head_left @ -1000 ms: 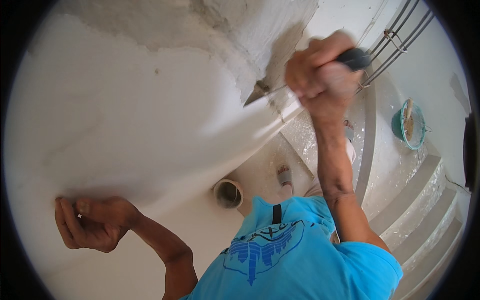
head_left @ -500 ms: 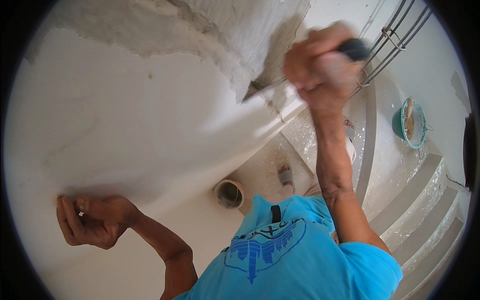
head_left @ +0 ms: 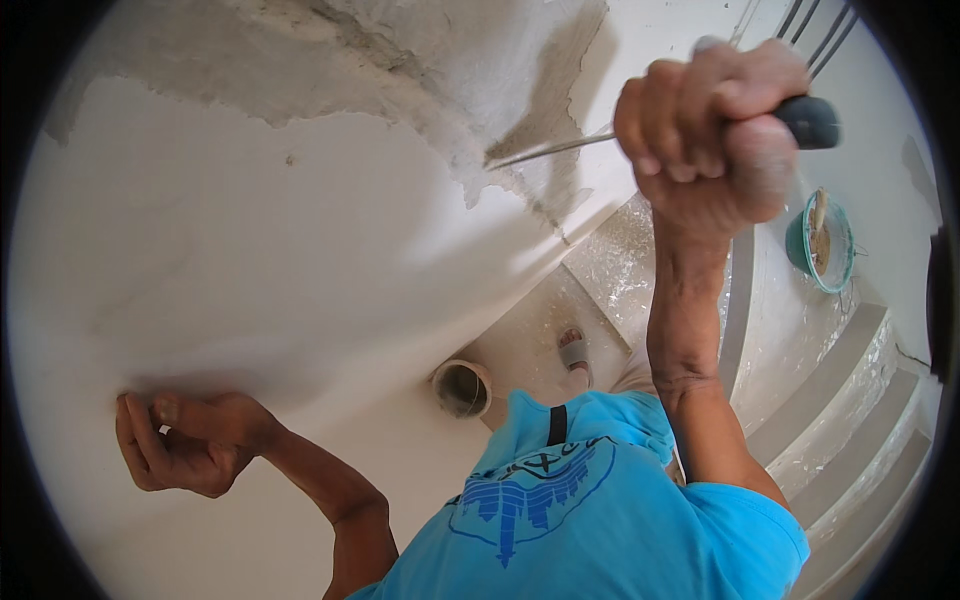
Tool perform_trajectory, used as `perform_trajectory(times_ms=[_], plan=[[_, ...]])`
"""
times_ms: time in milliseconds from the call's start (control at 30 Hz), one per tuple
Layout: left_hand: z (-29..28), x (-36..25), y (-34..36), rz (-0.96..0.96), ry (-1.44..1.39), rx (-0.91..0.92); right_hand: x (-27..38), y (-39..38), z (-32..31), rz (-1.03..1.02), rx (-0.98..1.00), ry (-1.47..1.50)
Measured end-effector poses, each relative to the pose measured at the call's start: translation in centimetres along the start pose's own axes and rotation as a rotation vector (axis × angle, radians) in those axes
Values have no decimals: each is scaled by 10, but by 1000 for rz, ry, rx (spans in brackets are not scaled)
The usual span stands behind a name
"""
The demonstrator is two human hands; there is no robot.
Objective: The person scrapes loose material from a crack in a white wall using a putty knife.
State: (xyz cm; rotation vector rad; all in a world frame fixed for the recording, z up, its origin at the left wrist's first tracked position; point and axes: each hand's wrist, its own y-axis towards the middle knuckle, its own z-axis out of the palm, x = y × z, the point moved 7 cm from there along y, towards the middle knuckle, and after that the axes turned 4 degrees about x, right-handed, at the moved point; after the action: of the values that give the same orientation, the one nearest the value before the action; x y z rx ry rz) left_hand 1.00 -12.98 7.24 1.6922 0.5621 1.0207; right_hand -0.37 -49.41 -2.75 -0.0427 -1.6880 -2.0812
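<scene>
My right hand (head_left: 712, 135) is closed round the black handle (head_left: 812, 122) of what looks like a screwdriver. Its thin metal shaft (head_left: 555, 148) points left, and the tip meets the wall at the ragged edge of a bare grey patch (head_left: 400, 75). Farther down at the left, my left hand (head_left: 190, 440) leans on the smooth white wall (head_left: 270, 260) with bent fingers. A gap shows between thumb and fingers there, and I see nothing held in them.
A round bucket (head_left: 462, 389) stands on the floor by the wall's foot. On the right, a teal basin (head_left: 820, 243) with a tool and sandy material in it sits near splattered steps (head_left: 830, 390). Metal bars (head_left: 815, 35) run at the upper right. My sandalled foot (head_left: 573, 350) is below.
My right hand has swung up and to the right with the screwdriver, whose tip has shifted up along the crack edge. My left hand has stayed in place.
</scene>
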Motion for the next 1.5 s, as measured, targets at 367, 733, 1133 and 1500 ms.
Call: perform_trajectory(times_ms=[367, 733, 1133, 1500], plan=[[5, -7, 1, 4, -31, 7, 10, -2, -14, 9, -78, 56], [0, -2, 2, 13, -44, -14, -13, -12, -7, 73, -221, -12], [4, -7, 6, 13, 3, -39, -55, -48, 1, 350, -424, -160], [0, -3, 8, 16, -72, -48, -46, -57, -3, 265, -428, -239]])
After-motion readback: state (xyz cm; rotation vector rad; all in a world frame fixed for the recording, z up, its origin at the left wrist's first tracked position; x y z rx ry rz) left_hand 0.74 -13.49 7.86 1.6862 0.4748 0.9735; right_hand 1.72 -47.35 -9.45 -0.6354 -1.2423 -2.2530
